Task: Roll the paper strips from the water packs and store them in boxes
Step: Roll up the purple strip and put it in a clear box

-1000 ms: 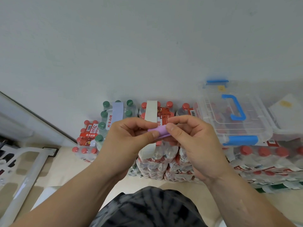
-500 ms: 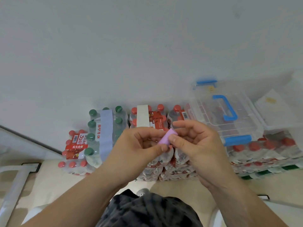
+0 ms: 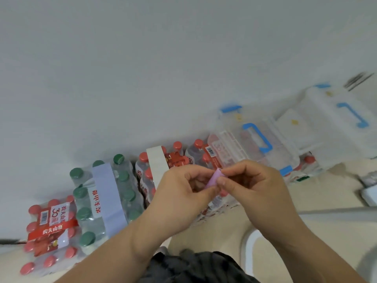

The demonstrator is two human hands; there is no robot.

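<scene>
A small purple paper roll (image 3: 213,179) sits between both my hands in front of the water packs. My left hand (image 3: 183,199) pinches its lower end with curled fingers. My right hand (image 3: 253,186) pinches its upper end between thumb and forefinger. A pale blue paper strip (image 3: 107,193) wraps the green-capped water pack (image 3: 85,211). A white strip (image 3: 157,166) lies over a red-capped pack (image 3: 179,158). A clear storage box with blue handle (image 3: 255,141) rests on packs at the right, its lid closed.
Another red-capped pack (image 3: 49,231) stands at the far left. A second clear box with blue handle (image 3: 344,117) sits at the far right, blurred. A white wall rises behind the packs. Beige floor and a white rounded object (image 3: 251,248) lie near my lap.
The view has swung left and down, so the packs and boxes shifted right. The purple roll has tilted more upright between my fingers, which keep hold of it.
</scene>
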